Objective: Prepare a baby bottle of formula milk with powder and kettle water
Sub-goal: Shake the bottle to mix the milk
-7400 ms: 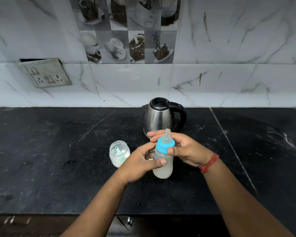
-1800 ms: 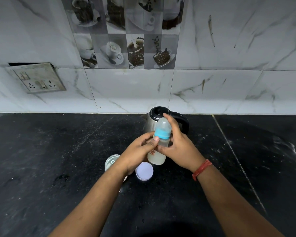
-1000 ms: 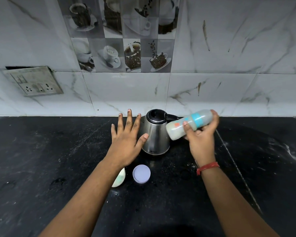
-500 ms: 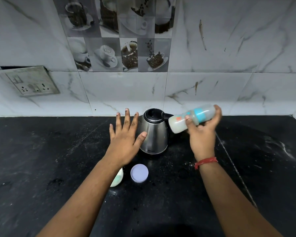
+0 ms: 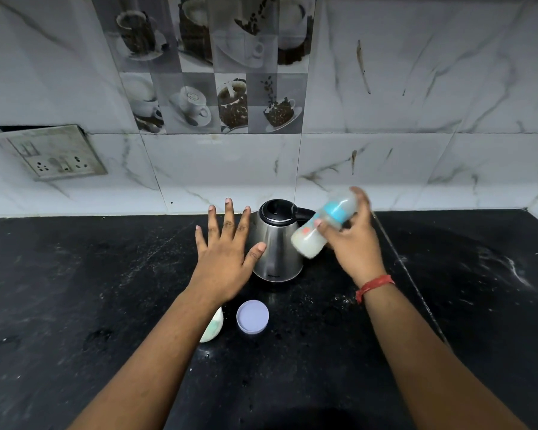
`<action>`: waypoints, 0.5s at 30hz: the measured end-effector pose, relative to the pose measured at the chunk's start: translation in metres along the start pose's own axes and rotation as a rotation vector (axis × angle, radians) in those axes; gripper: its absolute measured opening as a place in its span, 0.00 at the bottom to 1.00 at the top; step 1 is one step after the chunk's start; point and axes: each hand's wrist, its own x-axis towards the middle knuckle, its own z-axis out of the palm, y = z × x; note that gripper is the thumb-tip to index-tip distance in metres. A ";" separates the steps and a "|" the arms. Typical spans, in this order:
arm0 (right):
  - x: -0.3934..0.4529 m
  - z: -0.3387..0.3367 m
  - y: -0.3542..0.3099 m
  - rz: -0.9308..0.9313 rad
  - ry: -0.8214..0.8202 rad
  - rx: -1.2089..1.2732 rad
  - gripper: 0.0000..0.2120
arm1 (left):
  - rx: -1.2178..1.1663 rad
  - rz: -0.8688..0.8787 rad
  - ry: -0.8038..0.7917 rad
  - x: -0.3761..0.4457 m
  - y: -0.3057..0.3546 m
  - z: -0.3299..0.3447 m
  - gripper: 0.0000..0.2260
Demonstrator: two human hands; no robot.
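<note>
My right hand (image 5: pixel 353 243) grips the baby bottle (image 5: pixel 311 238), which is tilted on its side in the air with its base toward the lower left. The bottle holds pale milky liquid and has a blue collar (image 5: pixel 334 212); its image is blurred. Behind and left of it stands the steel kettle (image 5: pixel 277 243) with its black lid down. My left hand (image 5: pixel 225 252) hovers flat with fingers spread, just left of the kettle, holding nothing. The powder jar (image 5: pixel 213 325) is mostly hidden under my left forearm. Its lilac lid (image 5: pixel 252 316) lies beside it on the counter.
The black stone counter (image 5: pixel 75 290) runs wall to wall and is dusted with white specks. A tiled wall rises behind the kettle. A wall socket plate (image 5: pixel 55 153) hangs loose at the left.
The bottle in my right hand has tipped further, its base dropping toward the kettle. My left hand stays spread beside the kettle.
</note>
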 end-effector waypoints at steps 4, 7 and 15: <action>-0.004 0.005 0.004 -0.046 -0.025 -0.052 0.41 | 0.010 -0.011 -0.014 0.000 0.001 -0.002 0.38; -0.007 0.004 0.010 0.000 -0.167 -0.125 0.42 | -0.009 -0.012 -0.002 0.001 0.001 -0.002 0.38; -0.006 0.003 0.012 -0.017 -0.109 -0.091 0.41 | 0.015 -0.021 0.007 0.000 -0.003 0.001 0.43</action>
